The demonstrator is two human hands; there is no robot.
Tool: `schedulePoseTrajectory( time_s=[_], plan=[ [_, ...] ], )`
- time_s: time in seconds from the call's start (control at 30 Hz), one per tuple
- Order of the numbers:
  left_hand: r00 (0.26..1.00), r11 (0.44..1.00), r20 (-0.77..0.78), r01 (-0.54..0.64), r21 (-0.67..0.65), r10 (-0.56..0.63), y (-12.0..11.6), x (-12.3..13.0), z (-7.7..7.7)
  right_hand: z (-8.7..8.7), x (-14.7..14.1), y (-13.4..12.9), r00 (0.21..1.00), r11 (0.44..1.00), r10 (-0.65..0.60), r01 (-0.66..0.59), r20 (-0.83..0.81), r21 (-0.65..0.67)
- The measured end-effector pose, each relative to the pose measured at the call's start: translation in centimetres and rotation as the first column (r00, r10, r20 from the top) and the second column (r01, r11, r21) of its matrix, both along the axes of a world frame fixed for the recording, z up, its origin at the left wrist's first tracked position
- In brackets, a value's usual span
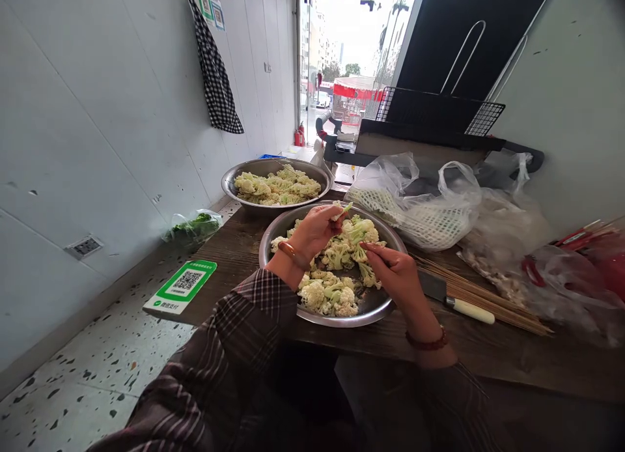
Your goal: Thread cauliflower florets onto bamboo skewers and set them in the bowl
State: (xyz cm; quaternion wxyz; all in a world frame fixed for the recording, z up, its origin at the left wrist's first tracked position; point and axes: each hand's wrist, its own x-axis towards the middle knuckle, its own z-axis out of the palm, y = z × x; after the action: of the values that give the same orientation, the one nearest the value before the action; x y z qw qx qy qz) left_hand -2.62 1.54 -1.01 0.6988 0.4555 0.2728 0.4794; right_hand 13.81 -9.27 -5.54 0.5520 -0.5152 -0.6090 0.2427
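Note:
My left hand (315, 232) is raised over the near metal bowl (265, 250), its fingers closed on a small cauliflower floret (343, 210) with a pale green stem. Lower and to the right, my right hand (394, 271) is pinched at the fingertips, close against the florets in the bowl. What sits between those fingertips is too small to make out. Loose cauliflower florets (329, 296) fill much of this bowl, and part of its dark bottom shows between them.
Behind stands a second metal bowl (229, 183) of cauliflower. Right of the near bowl lie a cleaver with a pale handle (471, 310) and bamboo skewers (498, 302). Plastic bags (430, 211) stand farther back. A green QR-code card (188, 284) lies at the table's left edge.

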Motion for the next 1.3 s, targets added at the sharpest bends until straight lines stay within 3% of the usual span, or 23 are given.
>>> schedulePoseTrajectory(
  time_s=[0.3,0.73,0.87,1.07,1.3],
  plan=[
    [0.999,0.996,-0.047,-0.013,0.086,0.017,-0.2,0.1,-0.2,0.1,0.1,-0.1,1.0,0.999,0.005,-0.006,-0.004,-0.044],
    [0.998,0.998,-0.06,0.017,0.066,-0.013,-0.5,0.8,-0.7,0.3,0.0,0.1,0.999,0.999,-0.023,0.024,0.025,-0.028],
    [0.995,0.994,-0.094,-0.022,0.105,0.032,-1.0,1.0,-0.6,0.3,0.2,0.2,0.999,0.998,-0.04,0.041,0.02,-0.051],
    [0.996,0.998,-0.073,0.055,0.04,-0.052,-1.0,0.9,-0.3,0.3,0.2,0.2,0.999,0.997,-0.005,0.002,-0.046,-0.074],
    [0.996,0.997,-0.051,0.068,0.026,-0.067,-1.0,0.7,-0.5,0.4,0.2,0.2,1.0,0.998,-0.01,0.011,0.025,-0.069]
  ],
)
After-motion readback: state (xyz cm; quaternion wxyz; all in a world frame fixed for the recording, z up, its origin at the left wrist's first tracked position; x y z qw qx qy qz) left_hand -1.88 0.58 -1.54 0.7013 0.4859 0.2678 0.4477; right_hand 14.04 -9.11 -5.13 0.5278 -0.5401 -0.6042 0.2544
